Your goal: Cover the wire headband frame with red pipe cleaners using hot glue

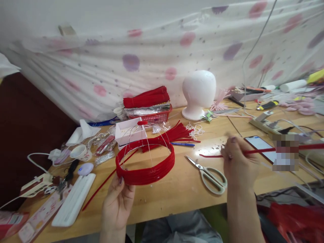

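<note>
My left hand pinches the near left edge of a round wire frame, its band wrapped in red chenille stems. Thin bare wires arch over the top to a small red knot. One loose red stem trails from the frame down to the left. Away to the right, my right hand is closed on a long red chenille stem, which sticks out on both sides of the fingers. Scissors with pale handles lie on the table between my hands. Behind the frame is a bundle of red stems.
A white foam head stands at the back, beside a red basket with more red stems. A phone and a power strip lie right. A white box, paper cup and white case are left.
</note>
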### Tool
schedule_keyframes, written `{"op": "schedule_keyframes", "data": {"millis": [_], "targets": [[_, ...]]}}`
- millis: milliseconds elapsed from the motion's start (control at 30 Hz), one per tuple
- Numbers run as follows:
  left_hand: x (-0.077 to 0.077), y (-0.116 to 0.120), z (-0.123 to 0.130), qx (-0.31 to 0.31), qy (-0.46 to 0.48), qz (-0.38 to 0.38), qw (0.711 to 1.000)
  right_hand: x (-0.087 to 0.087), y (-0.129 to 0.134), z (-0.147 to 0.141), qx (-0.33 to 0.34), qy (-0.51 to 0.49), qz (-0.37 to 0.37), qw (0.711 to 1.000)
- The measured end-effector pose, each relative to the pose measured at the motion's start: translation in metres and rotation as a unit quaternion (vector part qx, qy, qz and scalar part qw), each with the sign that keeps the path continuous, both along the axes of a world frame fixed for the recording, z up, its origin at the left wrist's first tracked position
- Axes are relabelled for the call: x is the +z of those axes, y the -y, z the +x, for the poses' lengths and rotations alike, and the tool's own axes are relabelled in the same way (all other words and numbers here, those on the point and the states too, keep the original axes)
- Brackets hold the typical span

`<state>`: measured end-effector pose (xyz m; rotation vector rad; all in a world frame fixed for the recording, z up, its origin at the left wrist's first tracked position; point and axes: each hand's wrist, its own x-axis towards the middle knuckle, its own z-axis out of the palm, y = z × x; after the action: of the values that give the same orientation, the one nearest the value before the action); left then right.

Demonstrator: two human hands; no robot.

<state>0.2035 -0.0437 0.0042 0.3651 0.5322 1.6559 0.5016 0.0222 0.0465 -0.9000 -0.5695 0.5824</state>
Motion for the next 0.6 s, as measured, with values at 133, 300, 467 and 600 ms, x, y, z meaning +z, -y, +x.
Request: {"op": "schedule_keyframes", "data": {"millis": [133, 300, 467, 600], "targets": [[0.004, -0.001, 0.006, -0.008, 0.01, 0.04, 0.999, -0.011, 0.0, 0.0, 0.0, 0.047, -0.048, 0.998], [0.007, -0.002, 0.007, -0.039, 0.012, 0.086, 0.995, -0.01, 0.002, -0.009, -0.003, 0.113, -0.052, 0.992], [0.006, 0.0, 0.003, -0.083, 0.042, 0.115, 0.989, -0.006, 0.001, -0.015, -0.005, 0.069, -0.018, 0.997], [0.004, 0.0, 0.002, -0.099, 0.069, 0.126, 0.985, -0.004, 0.003, -0.015, -0.019, 0.064, -0.02, 0.998]]}}
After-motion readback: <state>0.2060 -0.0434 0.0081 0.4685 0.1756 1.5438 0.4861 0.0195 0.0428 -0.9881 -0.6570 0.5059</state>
